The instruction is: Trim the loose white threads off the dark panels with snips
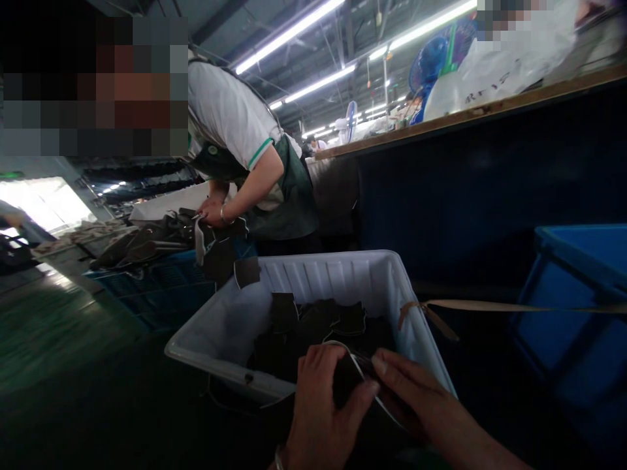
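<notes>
- Holding a pale-edged dark piece (360,369), in the head view, are the left hand (321,405) and the right hand (416,388), over the near side of a white tub (353,274).
- Its edge runs aslant, from far left to near right, passing between the hands; neither hand is nearer, as both touch it.
- Left grip closed on the piece from the left; right grip pinching it from the right, thumb on top.
- More dark pieces (313,320) lie in the tub, beyond the hands.
- Writing: black handwritten marks on a clear plastic bag (519,62) on the counter (470,114), not surely legible; a round badge (213,150) on a co-worker's apron (296,196), too small to read.
</notes>
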`<state>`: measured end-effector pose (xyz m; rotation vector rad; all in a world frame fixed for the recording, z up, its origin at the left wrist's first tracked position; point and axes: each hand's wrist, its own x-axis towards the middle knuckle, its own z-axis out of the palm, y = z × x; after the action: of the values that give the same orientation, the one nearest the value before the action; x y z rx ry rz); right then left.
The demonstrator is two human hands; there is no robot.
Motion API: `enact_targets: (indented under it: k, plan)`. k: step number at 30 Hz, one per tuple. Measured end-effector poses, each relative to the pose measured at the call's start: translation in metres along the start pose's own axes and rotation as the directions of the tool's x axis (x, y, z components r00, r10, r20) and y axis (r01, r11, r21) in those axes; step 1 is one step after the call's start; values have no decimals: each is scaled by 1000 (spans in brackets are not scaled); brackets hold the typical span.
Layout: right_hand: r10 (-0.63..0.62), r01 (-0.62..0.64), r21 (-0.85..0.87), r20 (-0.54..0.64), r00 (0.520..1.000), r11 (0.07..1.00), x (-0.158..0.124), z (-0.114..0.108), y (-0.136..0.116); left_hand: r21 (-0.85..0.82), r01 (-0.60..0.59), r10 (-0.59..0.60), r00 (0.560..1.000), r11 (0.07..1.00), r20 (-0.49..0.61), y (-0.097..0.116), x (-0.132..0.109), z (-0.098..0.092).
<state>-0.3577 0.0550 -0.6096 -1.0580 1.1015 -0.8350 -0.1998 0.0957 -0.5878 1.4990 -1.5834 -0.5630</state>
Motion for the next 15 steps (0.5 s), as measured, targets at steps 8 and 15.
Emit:
enact_targets:
  k: [8, 15]
  plan:
    - [-155, 189, -296, 135, 979, 936, -12, 0, -2, 28, 65, -67, 997, 997, 39, 7, 0, 1]
    - [-194, 318, -479, 292, 937, 818, -17, 0, -25, -230, 211, -114, 920, 950, 374, 21, 13, -33]
